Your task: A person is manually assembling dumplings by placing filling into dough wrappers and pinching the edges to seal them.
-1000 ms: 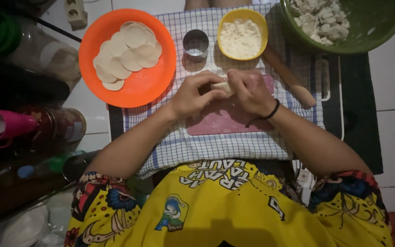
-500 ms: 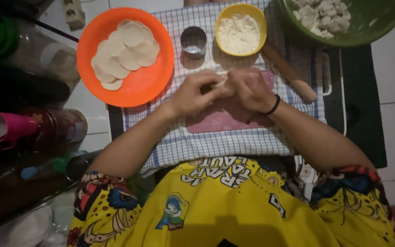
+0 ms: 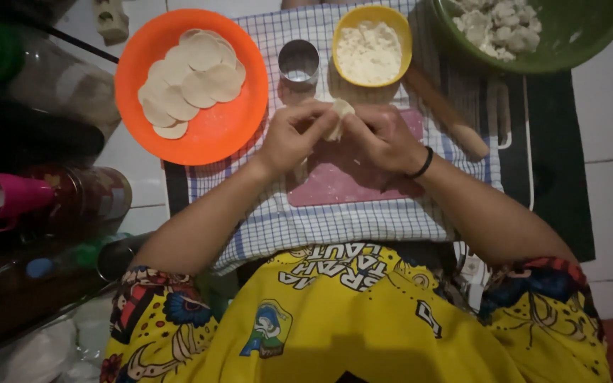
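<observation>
Dough [image 3: 340, 113] sits pinched between your 2 hands, above the far edge of the pink board [image 3: 342, 181]. Your left hand [image 3: 294, 136] grips its left side with thumb and fingers closed narrow on it; your right hand [image 3: 384, 138] grips the right side the same way. The board lies at the centre of the checked cloth [image 3: 335, 220]. At the cloth's far edge stand a metal ring [image 3: 298, 64] and a yellow bowl [image 3: 372, 44] of flour. An orange plate [image 3: 200, 131] of dough rounds overlaps the far left corner. A rolling pin [image 3: 445, 113] lies right of your hands.
</observation>
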